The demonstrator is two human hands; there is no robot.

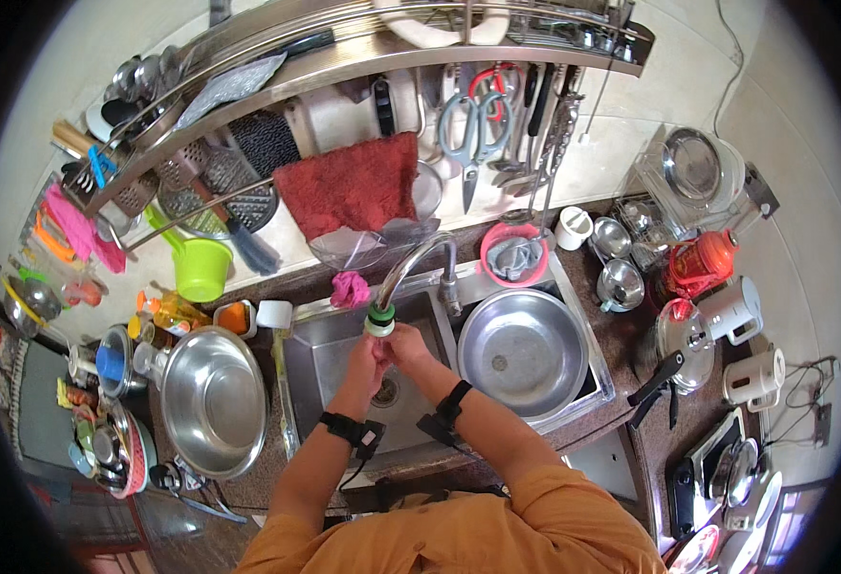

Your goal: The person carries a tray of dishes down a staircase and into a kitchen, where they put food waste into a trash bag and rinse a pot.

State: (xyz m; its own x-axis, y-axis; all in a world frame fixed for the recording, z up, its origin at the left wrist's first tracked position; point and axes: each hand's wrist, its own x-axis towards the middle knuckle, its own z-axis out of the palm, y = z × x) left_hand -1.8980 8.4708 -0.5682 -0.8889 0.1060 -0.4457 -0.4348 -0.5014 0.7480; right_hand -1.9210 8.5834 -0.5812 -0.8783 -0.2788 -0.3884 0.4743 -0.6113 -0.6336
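Both my hands meet beneath the green and white nozzle (379,321) of the curved metal faucet (419,251), over the left basin of a steel double sink (327,373). My left hand (370,362) and my right hand (404,346) touch each other; their fingers overlap, so whether either holds something cannot be made out. A large steel bowl (523,355) rests over the right basin. A pink cloth or scrubber (350,289) lies behind the left basin, near the nozzle. A pink bowl (489,276) with a grey cloth (515,257) in it stands behind the right basin.
Another big steel basin (214,402) sits on the counter left of the sink, near bottles and a white container (274,314). To the right stand a red flask (704,262), a lidded pot (686,344) and kettles. Above hang grey scissors (474,136), utensils and a red cloth (352,183).
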